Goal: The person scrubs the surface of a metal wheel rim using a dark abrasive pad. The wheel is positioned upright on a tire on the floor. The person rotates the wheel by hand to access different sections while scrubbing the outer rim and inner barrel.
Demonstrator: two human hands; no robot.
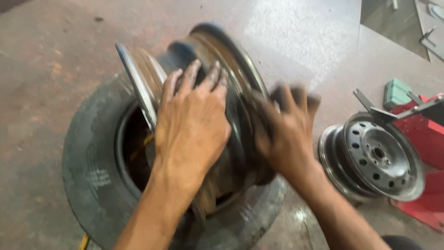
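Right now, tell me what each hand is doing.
Left hand: open, fingers spread, pressed on the wheel rim.
Right hand: blurred, on the same rim; grip cannot be told.

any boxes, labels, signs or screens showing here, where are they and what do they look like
Small box: on the floor at far right, behind the red machine; squarish, pale green; blurred, so any label cannot be told.
Tyre: lying flat on the floor at left; faint pale markings on its black sidewall.
No signs or screens in view.
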